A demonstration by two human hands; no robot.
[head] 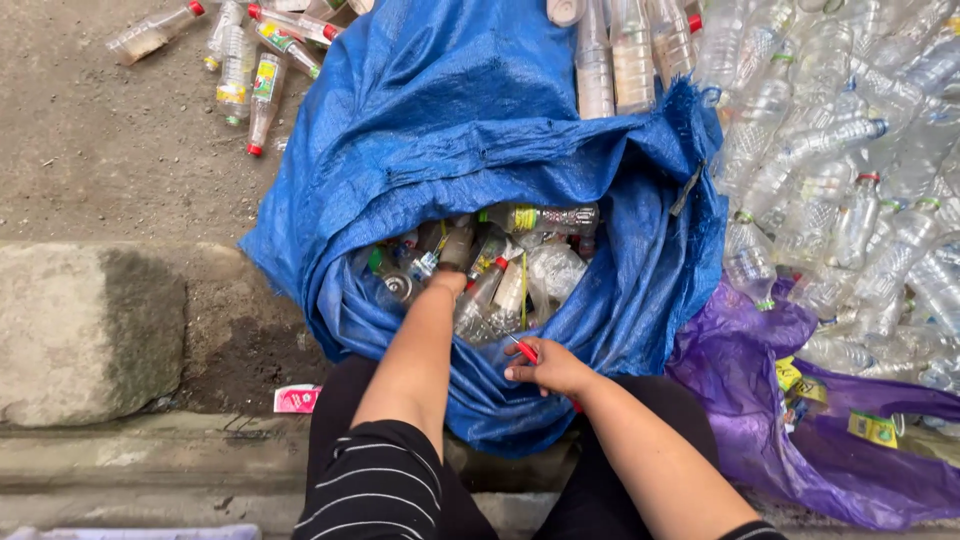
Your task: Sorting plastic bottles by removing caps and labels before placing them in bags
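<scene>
Left hand (452, 262) plunged among bottles (500, 280) in blue sack (450, 120), grip hidden; right hand (548, 368) pinching red cutter (524, 350) at sack's rim.

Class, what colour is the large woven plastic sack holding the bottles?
Blue; the large woven plastic sack shows best in the head view.

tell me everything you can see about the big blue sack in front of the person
The blue sack looks like woven plastic tarp cloth, crumpled and creased, lying on the dirt ground with its mouth open toward the person. Its frayed rim is rolled back around a heap of plastic bottles. The left hand reaches inside among them; the right hand, holding a small red tool, rests on the near rim. More bottles lie on its far end, and a purple bag adjoins its right side.
</scene>
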